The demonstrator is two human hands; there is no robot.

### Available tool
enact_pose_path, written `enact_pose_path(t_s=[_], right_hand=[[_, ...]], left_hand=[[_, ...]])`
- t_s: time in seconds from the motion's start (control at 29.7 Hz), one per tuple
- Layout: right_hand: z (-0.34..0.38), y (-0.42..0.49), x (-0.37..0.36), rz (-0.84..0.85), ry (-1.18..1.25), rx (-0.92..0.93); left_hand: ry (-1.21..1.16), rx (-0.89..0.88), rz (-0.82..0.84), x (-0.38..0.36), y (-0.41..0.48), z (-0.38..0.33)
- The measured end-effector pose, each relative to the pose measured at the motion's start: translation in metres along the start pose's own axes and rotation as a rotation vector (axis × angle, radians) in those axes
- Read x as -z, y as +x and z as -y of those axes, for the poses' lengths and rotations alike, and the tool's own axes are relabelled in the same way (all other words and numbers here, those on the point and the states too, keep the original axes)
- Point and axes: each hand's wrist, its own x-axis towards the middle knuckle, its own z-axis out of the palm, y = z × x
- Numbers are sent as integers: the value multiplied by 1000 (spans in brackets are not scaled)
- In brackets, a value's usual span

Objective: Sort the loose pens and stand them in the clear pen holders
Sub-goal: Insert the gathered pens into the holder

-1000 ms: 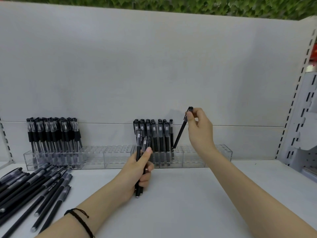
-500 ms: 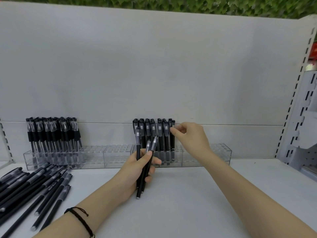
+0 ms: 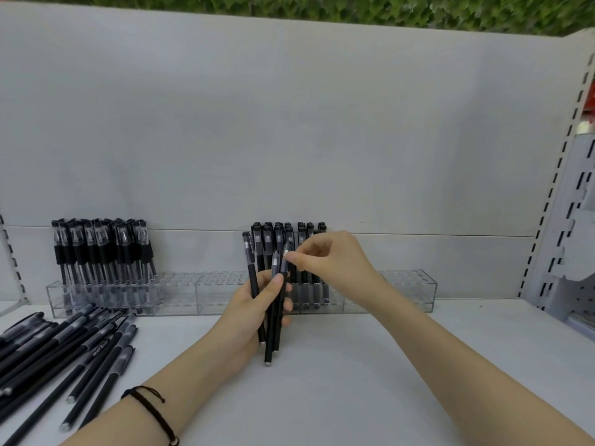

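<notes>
My left hand [image 3: 241, 313] grips three slim black pens [image 3: 269, 342], caps translucent grey; my right hand [image 3: 331, 262] pinches one cap.

Hands: 2 – left hand [image 3: 254, 304], right hand [image 3: 338, 262]
Held pens [image 3: 269, 346]: 3, in the left hand
Standing pen groups: 2 – left group [image 3: 99, 252], middle group [image 3: 267, 239]
Loose pens [image 3: 96, 346]: over ten, exact count unclear
Wrist cord [image 3: 151, 410]: 1

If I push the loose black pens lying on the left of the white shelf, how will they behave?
The loose pens are slim and round, so they would probably roll on the shelf. They look stiff and light. They lie packed together, so pushing one likely shifts its neighbours.
</notes>
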Motion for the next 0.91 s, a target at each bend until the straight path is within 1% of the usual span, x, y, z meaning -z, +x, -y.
enact_pose_path(t_s=[0.07,0.1,0.2,0.27,0.3,0.37,0.47,0.5,0.57,0.64,0.74,0.84,0.91], right_hand=[[0,1,2,-18,32,-61],[0,2,4,2,63,-93],[2,0,8,73,194,-176],[2,1,9,57,308,-214],[3,3,10,22,375,-220],[6,6,17,-99,485,-204],[13,10,34,-308,571,-114],[12,11,38,-371,540,-80],[6,14,43,-475,364,-29],[0,15,43,-508,233,-11],[-8,15,38,-489,162,-21],[-14,16,34,-464,66,-27],[-19,17,33,-398,-12,-64]], left_hand=[[1,-19,4,-1,0,0],[0,-23,11,-2,0,0],[4,-27,30,-4,-2,1],[14,11,25,-4,-3,1],[21,51,18,-4,-4,1],[90,107,0,-4,-5,2],[210,89,-20,-1,-4,6],[209,97,-30,0,-3,7],[196,120,-48,0,-2,7],[197,132,-58,-1,-1,6],[191,145,-56,-3,-1,4],[130,189,-58,-3,-2,1],[67,217,-53,-3,-1,0]])
